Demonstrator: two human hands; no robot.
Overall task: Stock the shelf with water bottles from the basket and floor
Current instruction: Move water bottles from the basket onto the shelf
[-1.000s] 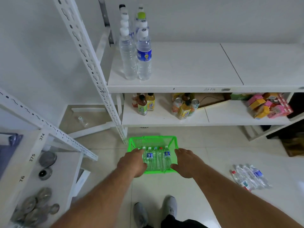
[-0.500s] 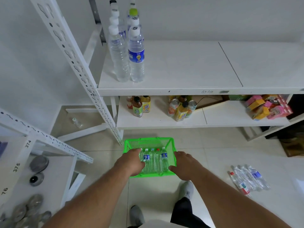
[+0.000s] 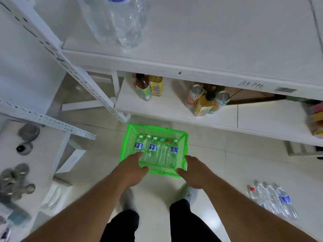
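A green plastic basket (image 3: 155, 128) hangs low in front of the shelves, above the floor tiles. Several small water bottles (image 3: 158, 151) lie side by side in it. My left hand (image 3: 132, 169) grips the basket's near left corner. My right hand (image 3: 195, 172) grips its near right corner. More small water bottles (image 3: 274, 198) lie on the floor at the right. Large clear water bottles (image 3: 122, 23) stand on the upper white shelf (image 3: 209, 41), at its left end.
The lower shelf (image 3: 167, 109) holds juice bottles (image 3: 148, 88) and cans (image 3: 208, 100), with coloured boxes (image 3: 316, 119) at the far right. A perforated white upright (image 3: 73, 70) runs diagonally at left. A side shelf (image 3: 10, 154) carries round metal items (image 3: 28, 132). My shoes and dark trousers (image 3: 188, 222) are below.
The view has dropped and come closer to the shelves. Both hands still hold the basket, which now sits nearer to the shelf front.
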